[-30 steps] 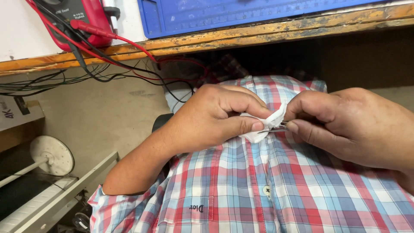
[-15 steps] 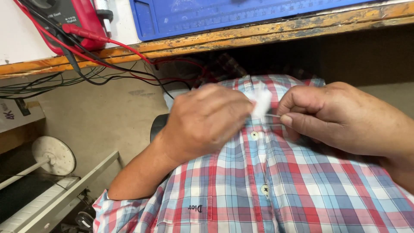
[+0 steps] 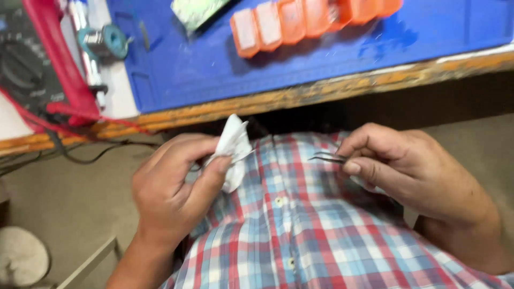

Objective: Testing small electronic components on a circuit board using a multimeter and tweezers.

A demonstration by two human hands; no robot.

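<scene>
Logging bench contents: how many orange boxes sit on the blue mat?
5 at least: orange boxes in a touching row on the blue mat, top centre. The frame's top edge crops them, so more may be hidden.

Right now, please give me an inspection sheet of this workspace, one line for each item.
Surface: wooden bench edge with a blue mat on top.
Job's things: white tissue pinched in the left hand; thin metal tweezers gripped in the right hand.
Clutter: orange boxes and a small teal spool on the bench.
Grippers: both hands held apart over a checked shirt.
Cables: red lead and dark wires by a red meter.
Surroundings: grey floor; a round pale object, blurred.
</scene>
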